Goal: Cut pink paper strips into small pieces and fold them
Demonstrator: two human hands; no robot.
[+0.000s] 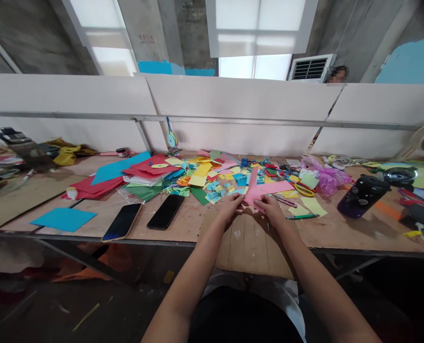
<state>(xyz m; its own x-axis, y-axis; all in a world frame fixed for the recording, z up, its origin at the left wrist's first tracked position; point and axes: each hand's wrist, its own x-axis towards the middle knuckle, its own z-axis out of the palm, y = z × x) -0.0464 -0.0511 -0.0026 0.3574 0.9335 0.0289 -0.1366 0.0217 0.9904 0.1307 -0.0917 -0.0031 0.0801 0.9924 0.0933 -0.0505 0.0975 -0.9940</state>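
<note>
A pink paper piece [265, 190] with two long strips spreading in a V is held between my two hands. My left hand [233, 208] pinches its lower left side, and my right hand [269, 209] grips the lower right side with the thumb on top. Both hands are just above a brown cardboard sheet [249, 247] at the table's front edge. Beyond the pink paper lies a heap of colourful paper scraps [215, 178]. To the right of my right hand are yellow-handled scissors [304, 190], a green pencil [303, 216] and a pinkish pen [285, 201].
Two phones [165, 212] [122, 222] lie left of the cardboard, near a blue sheet [64, 219]. Red sheets [95, 186] are stacked behind. A dark bottle [362, 196] stands at right, beside a purple plastic bag [328, 178]. A white partition [240, 97] backs the table; a person is behind it.
</note>
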